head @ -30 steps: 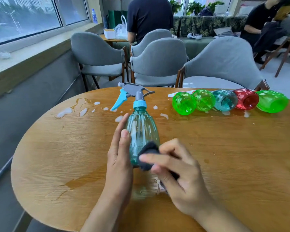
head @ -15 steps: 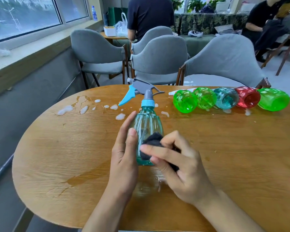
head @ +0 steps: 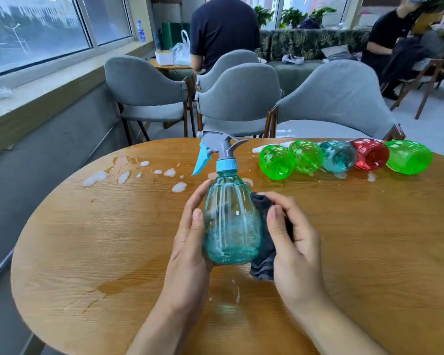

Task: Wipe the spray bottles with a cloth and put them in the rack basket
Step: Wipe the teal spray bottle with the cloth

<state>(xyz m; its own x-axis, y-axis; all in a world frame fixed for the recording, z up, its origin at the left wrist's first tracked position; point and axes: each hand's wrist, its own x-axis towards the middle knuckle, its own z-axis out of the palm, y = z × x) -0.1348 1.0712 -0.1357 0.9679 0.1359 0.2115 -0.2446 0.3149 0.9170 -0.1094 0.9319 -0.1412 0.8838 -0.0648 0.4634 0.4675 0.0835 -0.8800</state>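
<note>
From the head camera, a round wooden counter [head: 87, 239] fills the lower part of the view. Its curved edge runs along the left side and the near side, and past that edge is grey floor. There is a lot of bare wood on the left and on the right of the hands.

A blue-green spray bottle [head: 230, 221] is in the middle of the counter, held upright. It has a grey top with a blue trigger pointing left. White foam sticks to the lower part of the see-through body.

The left hand [head: 190, 242] holds the left side of the bottle, with its fingers curled round it. The right hand [head: 290, 239] grips a dark cloth [head: 263, 252] and presses it against the right side of the bottle.

Five more bottles [head: 344, 157] lie on their sides in a row at the far right edge of the counter, touching or almost touching. Two are green, then one blue-green, one red and one green. Their bottoms face the camera.

Blobs of white foam [head: 123, 176] and a wet patch sit on the far left of the counter. A wet streak [head: 118, 286] lies near the left arm.

Grey chairs [head: 239, 98] stand just behind the far edge.
</note>
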